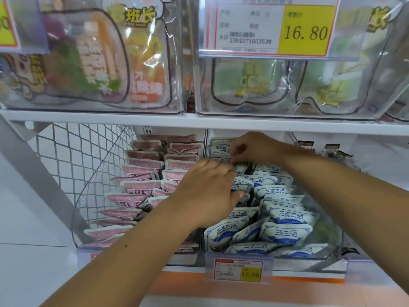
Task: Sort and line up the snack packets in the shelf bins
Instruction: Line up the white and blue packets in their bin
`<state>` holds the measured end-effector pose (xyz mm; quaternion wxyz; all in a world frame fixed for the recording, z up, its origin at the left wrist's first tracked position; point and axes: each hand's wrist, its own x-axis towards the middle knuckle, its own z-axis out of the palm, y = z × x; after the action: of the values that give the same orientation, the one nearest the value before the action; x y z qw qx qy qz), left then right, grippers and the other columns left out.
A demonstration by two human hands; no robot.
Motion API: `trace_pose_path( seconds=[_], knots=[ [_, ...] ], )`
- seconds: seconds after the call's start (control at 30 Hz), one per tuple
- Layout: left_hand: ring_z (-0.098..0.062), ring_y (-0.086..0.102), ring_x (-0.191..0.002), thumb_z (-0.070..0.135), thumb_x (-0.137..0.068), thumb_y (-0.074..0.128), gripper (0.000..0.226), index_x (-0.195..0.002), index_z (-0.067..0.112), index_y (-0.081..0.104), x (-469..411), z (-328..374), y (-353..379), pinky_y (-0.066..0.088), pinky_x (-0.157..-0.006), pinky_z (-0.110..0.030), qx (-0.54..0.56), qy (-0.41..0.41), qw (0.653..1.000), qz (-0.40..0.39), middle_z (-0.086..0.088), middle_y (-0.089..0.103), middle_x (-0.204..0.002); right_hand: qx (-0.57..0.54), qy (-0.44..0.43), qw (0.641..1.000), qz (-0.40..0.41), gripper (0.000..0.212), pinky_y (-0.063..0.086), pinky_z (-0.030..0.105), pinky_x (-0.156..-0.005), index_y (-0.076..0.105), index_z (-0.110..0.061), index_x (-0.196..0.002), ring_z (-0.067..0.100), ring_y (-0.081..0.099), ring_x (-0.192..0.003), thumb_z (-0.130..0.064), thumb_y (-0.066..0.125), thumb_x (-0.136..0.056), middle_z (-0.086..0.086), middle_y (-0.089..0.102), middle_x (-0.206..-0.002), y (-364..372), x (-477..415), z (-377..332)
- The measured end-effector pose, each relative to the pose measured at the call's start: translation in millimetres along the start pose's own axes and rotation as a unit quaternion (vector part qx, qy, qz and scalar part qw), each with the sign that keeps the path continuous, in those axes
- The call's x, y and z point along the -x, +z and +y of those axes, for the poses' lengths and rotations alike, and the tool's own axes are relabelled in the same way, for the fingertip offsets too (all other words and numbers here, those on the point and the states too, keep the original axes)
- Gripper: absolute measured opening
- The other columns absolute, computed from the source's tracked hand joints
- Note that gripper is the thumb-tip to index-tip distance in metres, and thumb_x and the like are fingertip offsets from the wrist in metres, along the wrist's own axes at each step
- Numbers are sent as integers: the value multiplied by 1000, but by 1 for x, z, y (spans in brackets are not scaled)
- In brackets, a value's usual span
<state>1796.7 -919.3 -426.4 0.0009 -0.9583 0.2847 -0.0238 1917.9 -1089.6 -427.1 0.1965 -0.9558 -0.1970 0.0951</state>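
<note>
Two clear bins stand side by side on the lower shelf. The left bin (79, 220) holds two rows of pink snack packets (141, 187). The right bin (332, 255) is full of blue-and-white snack packets (287, 233), some upright, some leaning. My left hand (208, 193) reaches into the right bin's left row, fingers curled among the blue-and-white packets with the thumb pressed on one. My right hand (254, 149) is further back in the same bin and pinches the top edge of a blue-and-white packet (221, 149). Both forearms hide part of the rows.
The shelf above carries clear bins of large snack bags (99, 63) and a price tag reading 16.80 (272, 27). A smaller price tag (239, 270) hangs on the lower shelf's front edge. White wire mesh (73, 162) closes the left side. Dark packets (332, 151) sit at the right.
</note>
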Motion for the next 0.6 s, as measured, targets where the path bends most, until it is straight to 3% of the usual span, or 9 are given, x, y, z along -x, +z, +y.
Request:
trace_pose_path(
  seconds=[0.07, 0.13, 0.23, 0.33, 0.4, 0.47, 0.5, 0.6],
  knots=[
    [-15, 19, -141, 55, -100, 22, 62, -150, 19, 27, 0, 0, 0, 6, -114, -30, 1, -4, 1000, -2, 5, 24, -157, -72, 42, 996, -18, 10, 39, 18, -69, 62, -29, -92, 5, 56, -83, -37, 57, -94, -13, 61, -90, -11, 0, 11],
    [-15, 15, -143, 55, -100, 22, 63, -151, 19, 25, -1, 0, 0, 5, -115, -31, 4, -6, 1000, -9, 4, 20, -159, -100, 67, 993, -7, 14, 43, 21, -64, 62, -22, -92, 12, 55, -73, -26, 50, -99, 2, 62, -92, -16, -7, 21],
    [-14, 12, -144, 55, -100, 22, 63, -151, 19, 24, -2, 1, 0, 3, -114, -30, 3, -8, 1000, -12, 4, 15, -160, 13, 102, 994, -32, 17, 47, 28, -76, 66, -7, -103, 18, 58, -79, -17, 53, -97, 9, 67, -95, -14, -13, 22],
    [-15, 12, -144, 55, -100, 22, 62, -151, 20, 23, -2, 1, 2, 2, -113, -30, 0, -8, 1000, -8, 3, 15, -160, 67, 87, 993, -39, 22, 37, 24, -60, 67, -5, -92, 12, 49, -63, -18, 50, -98, 6, 65, -80, -9, -12, 16],
    [-15, 12, -144, 55, -100, 21, 63, -152, 20, 22, -2, 1, 2, 2, -113, -30, 0, -8, 1000, -10, 3, 15, -160, -61, 68, 996, 1, 20, 33, 20, -58, 62, -18, -81, 5, 46, -59, -27, 53, -97, -7, 56, -70, -12, -9, 15],
    [-15, 13, -144, 55, -100, 21, 63, -152, 20, 22, -2, 2, 2, 2, -113, -29, 0, -8, 1000, -7, 4, 16, -160, -187, 54, 980, 45, 12, 36, 21, -63, 61, -29, -84, 1, 51, -68, -33, 57, -95, -14, 57, -76, -11, -8, 13],
    [-15, 13, -144, 55, -100, 21, 62, -151, 20, 23, -3, 2, 3, 2, -113, -29, 1, -7, 1000, -7, 4, 16, -160, -194, 45, 979, 41, 9, 36, 21, -64, 61, -30, -87, 1, 52, -72, -34, 58, -94, -16, 58, -80, -9, -10, 11],
    [-14, 14, -143, 54, -99, 23, 62, -151, 21, 25, -3, 2, 2, 4, -114, -29, 1, -10, 1000, -6, 5, 19, -159, -10, 12, 1000, 4, 13, 36, 24, -71, 67, -24, -101, 6, 55, -83, -30, 57, -96, -9, 67, -98, 2, -13, -1]
  ],
)
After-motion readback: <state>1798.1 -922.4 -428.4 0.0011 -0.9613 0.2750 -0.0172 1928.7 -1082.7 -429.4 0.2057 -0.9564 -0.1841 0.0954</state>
